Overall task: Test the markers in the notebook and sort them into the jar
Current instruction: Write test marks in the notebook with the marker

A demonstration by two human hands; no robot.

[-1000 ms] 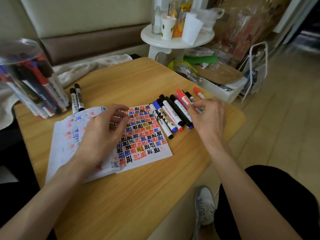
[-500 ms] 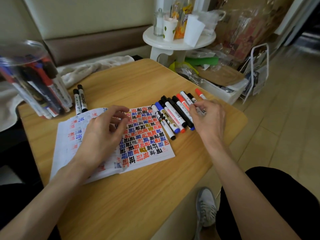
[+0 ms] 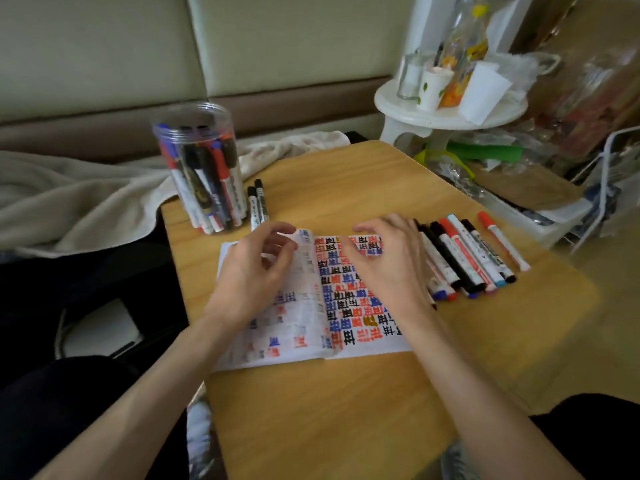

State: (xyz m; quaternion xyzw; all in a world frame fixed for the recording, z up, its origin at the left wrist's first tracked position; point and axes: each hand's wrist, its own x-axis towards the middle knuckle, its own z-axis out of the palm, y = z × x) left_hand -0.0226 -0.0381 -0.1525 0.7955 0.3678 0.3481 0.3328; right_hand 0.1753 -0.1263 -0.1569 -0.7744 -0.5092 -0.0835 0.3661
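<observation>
Your left grip (image 3: 254,271) has thumb and curled fingers pinched on the top edge of a thin page (image 3: 305,261) of the notebook (image 3: 346,306), which is lifted and curling at the spine. If you pull it sideways rather than rolling it over, it may well crease or tear. Your right grip (image 3: 391,268) is arched with its fingertips on the right-hand page, and nothing shows in it. Its outer edge and wrist lie over the near ends of the row of markers (image 3: 464,258) just beside the notebook. A careless sweep there could roll them toward the right edge of the desk (image 3: 346,410). The clear jar (image 3: 201,168), already holding markers, stands at the far left corner, with two black markers (image 3: 258,206) lying next to it. A hasty reach could tip it off.
</observation>
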